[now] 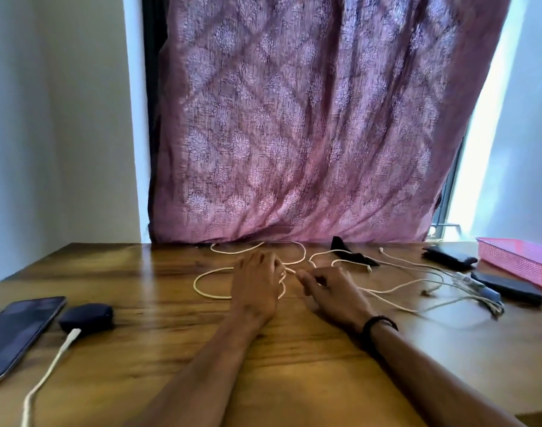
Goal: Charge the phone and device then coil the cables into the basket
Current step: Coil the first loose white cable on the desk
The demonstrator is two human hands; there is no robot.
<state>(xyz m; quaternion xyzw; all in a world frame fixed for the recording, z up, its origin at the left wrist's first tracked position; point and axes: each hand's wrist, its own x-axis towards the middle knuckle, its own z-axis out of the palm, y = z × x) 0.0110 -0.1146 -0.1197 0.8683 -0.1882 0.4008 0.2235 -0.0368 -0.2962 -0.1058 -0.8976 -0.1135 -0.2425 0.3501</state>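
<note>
Both hands meet at the far middle of the table, probably to wind the cable into loops. The left hand has its fingers curled round cream turns; the right hand pinches the strand beside it. The cable is thin and braided, its loops lying loose. The pink basket waits far right.

Setting is looking like a home room. A brown wooden table is standing against a window at 12 o'clock, where a pink patterned fabric curtain is hanging. Plain white walls are flanking it. A pink plastic mesh basket is sitting at 2 o'clock.
</note>
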